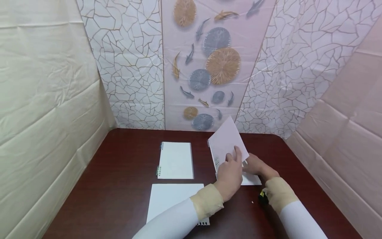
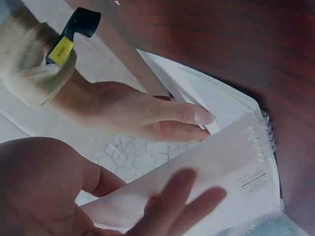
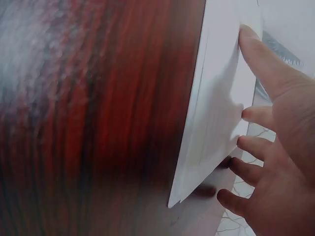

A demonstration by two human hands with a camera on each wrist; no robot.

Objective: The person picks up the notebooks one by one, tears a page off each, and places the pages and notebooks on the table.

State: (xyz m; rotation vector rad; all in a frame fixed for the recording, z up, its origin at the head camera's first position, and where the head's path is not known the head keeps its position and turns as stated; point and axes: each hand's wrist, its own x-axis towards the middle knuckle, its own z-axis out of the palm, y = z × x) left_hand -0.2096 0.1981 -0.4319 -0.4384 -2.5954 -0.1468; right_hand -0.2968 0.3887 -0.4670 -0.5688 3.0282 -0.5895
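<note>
At the table's right side lies a spiral notebook (image 1: pixel 251 179) with its thin, pale cover sheet (image 1: pixel 227 141) lifted and tilted. My left hand (image 1: pixel 229 177) holds this sheet, the thumb on one side and fingers along the other; small print shows near its spiral edge. Beside the white pages, under the raised sheet, is my right hand (image 1: pixel 256 165). Its fingers are spread and fairly straight in the right wrist view, the fingertips touching the pages' edge (image 3: pixel 216 113). The left wrist view shows the right thumb (image 2: pixel 203 118) lying on the white pages.
Left of centre lies another spiral notebook (image 1: pixel 176 161) with a white page up. Nearer is a larger white spiral pad (image 1: pixel 171 196), partly covered by my left forearm. A black and yellow object (image 1: pixel 262 197) sits at my right wrist. Patterned cloth (image 1: pixel 134 66) hangs behind the table.
</note>
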